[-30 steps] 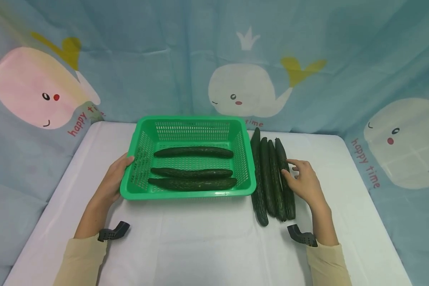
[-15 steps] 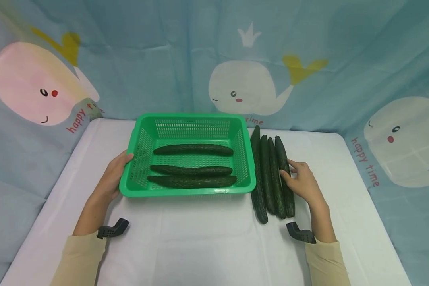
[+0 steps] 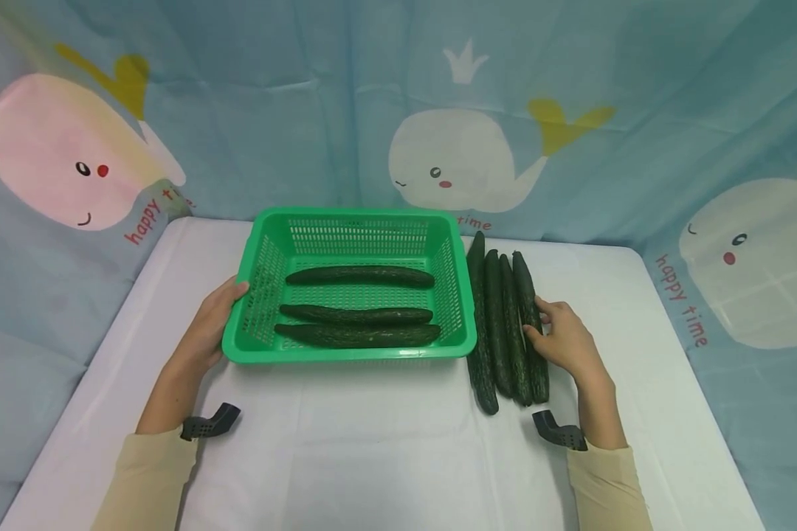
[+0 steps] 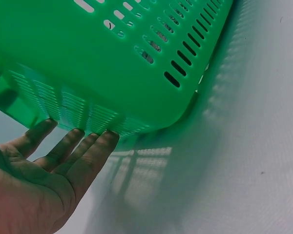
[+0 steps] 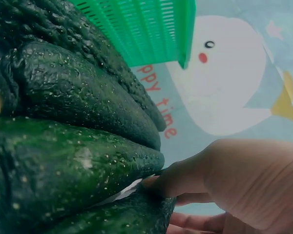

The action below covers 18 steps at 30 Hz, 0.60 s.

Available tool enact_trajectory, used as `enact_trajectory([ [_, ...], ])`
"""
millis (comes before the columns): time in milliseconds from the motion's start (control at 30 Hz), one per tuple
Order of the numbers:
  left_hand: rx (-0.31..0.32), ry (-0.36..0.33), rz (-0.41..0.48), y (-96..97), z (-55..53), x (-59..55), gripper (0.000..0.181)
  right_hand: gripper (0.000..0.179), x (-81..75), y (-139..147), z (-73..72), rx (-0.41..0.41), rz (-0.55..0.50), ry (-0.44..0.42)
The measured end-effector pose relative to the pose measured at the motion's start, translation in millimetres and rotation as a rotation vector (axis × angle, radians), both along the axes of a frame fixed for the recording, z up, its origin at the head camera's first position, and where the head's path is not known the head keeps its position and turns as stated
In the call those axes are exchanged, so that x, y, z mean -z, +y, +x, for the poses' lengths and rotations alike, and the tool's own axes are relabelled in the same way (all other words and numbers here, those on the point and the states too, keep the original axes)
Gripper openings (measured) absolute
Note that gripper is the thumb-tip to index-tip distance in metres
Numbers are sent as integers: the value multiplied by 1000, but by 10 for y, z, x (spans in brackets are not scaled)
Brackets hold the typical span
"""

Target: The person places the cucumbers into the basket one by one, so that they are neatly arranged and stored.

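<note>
A green plastic basket (image 3: 348, 355) stands on the white-covered table with three dark cucumbers lying crosswise in it; the rear one (image 3: 360, 276) lies apart from the front two. My left hand (image 3: 211, 324) holds the basket's left side, thumb over the rim; in the left wrist view its fingers (image 4: 95, 156) touch the outer wall from below the rim. Several more cucumbers lie lengthwise, side by side, right of the basket. My right hand (image 3: 567, 341) grips the rightmost cucumber (image 3: 526, 284) around its middle, thumb on its left side and fingers on its right. In the right wrist view the thumb (image 5: 178, 180) sits between it and its neighbour (image 5: 68, 168).
The leftmost loose cucumber (image 3: 481, 369) lies close against the basket's right side. A blue curtain (image 3: 292, 110) with printed whales hangs behind the table (image 3: 372, 442) and down both its sides. Dark wrist mounts sit on both wrists.
My right hand has closed in on the rightmost cucumber, its thumb now down between that one and its neighbour. The left hand stays on the basket. The head view has shifted slightly.
</note>
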<state>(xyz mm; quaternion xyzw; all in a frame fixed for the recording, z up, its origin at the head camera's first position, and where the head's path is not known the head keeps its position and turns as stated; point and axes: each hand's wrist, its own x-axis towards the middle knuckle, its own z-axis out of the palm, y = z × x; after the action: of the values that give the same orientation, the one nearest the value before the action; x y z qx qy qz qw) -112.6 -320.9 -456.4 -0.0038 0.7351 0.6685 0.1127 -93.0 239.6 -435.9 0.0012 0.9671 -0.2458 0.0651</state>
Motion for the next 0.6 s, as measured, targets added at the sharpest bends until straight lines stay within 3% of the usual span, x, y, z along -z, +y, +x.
enact_trajectory([
  [367, -2, -11, -17, -2, 31, 1, 75, 65, 8, -14, -17, 56, 13, 16],
  [600, 0, -7, -16, -7, 20, -4, 75, 61, -43, 20, -8, 40, 47, 10],
])
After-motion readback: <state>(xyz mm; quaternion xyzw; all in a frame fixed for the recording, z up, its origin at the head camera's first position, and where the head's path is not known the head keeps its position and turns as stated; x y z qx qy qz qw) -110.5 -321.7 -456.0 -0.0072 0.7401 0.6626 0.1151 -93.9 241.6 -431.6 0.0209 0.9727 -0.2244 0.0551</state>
